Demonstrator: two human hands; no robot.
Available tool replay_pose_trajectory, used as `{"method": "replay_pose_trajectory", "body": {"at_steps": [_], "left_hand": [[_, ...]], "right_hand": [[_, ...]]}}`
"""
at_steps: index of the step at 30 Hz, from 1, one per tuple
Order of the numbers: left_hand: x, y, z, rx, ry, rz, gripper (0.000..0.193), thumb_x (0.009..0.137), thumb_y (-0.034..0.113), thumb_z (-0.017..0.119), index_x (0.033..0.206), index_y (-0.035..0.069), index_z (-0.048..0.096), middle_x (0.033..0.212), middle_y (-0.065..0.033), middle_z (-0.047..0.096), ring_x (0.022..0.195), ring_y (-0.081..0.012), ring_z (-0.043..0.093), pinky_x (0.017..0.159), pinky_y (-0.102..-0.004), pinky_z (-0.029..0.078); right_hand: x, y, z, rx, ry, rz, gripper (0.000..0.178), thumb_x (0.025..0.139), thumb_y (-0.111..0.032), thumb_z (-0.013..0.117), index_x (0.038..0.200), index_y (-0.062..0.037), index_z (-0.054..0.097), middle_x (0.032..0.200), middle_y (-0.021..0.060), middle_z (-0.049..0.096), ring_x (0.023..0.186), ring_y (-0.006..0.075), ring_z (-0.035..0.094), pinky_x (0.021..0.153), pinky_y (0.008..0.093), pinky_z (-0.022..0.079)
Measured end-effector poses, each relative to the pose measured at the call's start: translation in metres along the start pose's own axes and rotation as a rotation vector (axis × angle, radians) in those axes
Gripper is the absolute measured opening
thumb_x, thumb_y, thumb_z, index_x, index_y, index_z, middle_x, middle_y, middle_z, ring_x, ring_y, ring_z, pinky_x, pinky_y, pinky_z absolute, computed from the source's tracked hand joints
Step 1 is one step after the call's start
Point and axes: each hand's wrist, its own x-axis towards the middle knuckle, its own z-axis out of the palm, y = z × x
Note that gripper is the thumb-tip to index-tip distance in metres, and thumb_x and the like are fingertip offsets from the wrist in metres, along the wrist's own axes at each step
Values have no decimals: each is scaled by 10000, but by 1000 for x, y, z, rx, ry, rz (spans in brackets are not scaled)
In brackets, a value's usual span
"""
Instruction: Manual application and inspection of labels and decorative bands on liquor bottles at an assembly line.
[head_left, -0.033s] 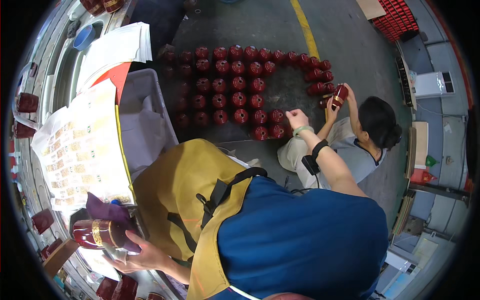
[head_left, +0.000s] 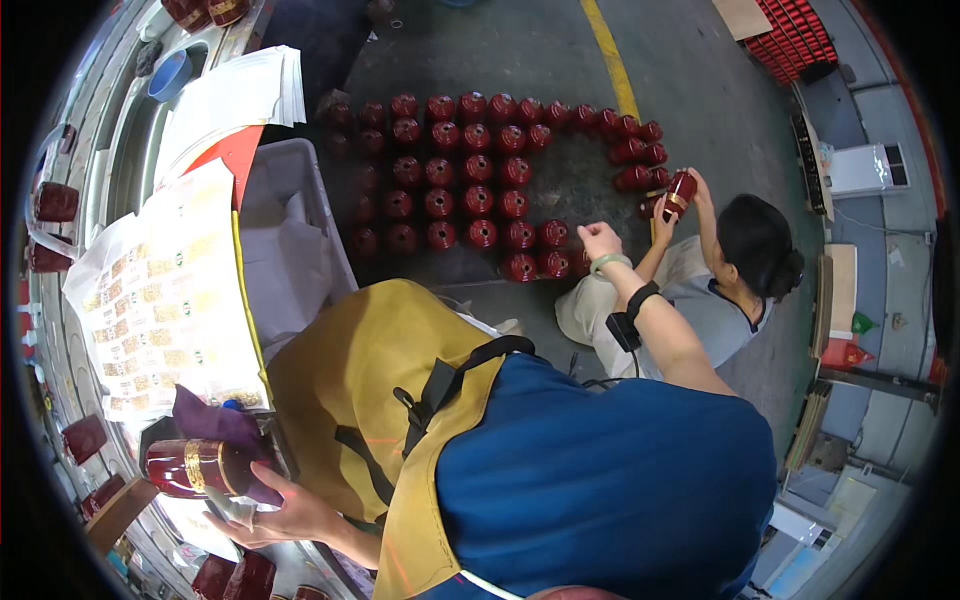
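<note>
My left hand (head_left: 290, 512) is closed around the near end of a dark red, glossy jar (head_left: 185, 467) with a gold band, which lies on its side. Pale coverings show on some of its fingertips. A dark purple cloth (head_left: 215, 420) is bunched behind the jar. Out to the right, my right hand (head_left: 601, 241) is raised with fingers pinched together; whether anything is between them is hidden. A pale green bangle (head_left: 608, 262) and a black strap with a small box (head_left: 624, 330) sit on that arm. Rows of dark red jars (head_left: 479, 199) stand on the floor beyond it.
A co-worker (head_left: 750, 240) crouches at the right, holding another red jar (head_left: 679, 190). Printed sheets (head_left: 165, 290) lie on the bench at left, beside a grey bin (head_left: 315, 200). A blue bowl (head_left: 171, 76) stands farther back. More red jars (head_left: 248, 578) are at lower left.
My right hand has shifted very slightly to the right. The left hand and its jar look the same.
</note>
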Motion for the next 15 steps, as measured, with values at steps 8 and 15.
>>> {"method": "replay_pose_trajectory", "body": {"at_steps": [8,15], "left_hand": [[26,24,-4,-161,37,-63,550,897,274,807,1367,55,624,1402,-192,585,1307,-363,540,1052,-498,443],[25,18,2,-294,4,-55,476,919,237,787,1341,62,652,1401,-193,600,1286,-359,553,1059,-495,448]], "right_hand": [[34,43,-9,-16,60,179,419,844,-423,742,1095,-88,716,1157,156,737,1122,306,690,1014,404,511],[35,48,-17,-32,42,224,435,851,-424,734,1098,-66,739,1146,141,746,1109,292,697,1004,397,514]]}}
